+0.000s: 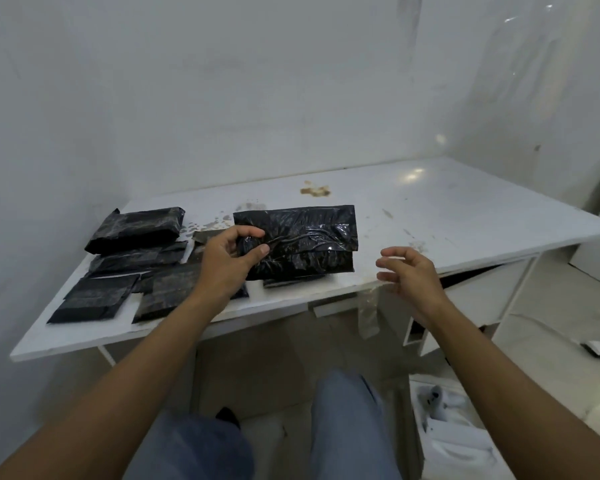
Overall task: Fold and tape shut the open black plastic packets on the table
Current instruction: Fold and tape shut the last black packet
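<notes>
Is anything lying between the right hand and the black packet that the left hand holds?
Nothing visible. Only bare table lies between the right hand and the right end of the black packet, which the left hand grips at its left end.

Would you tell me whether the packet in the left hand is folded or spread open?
Folded: the packet has its upper flap doubled over the lower part; the left hand pinches its end. Taped: cannot tell.
</notes>
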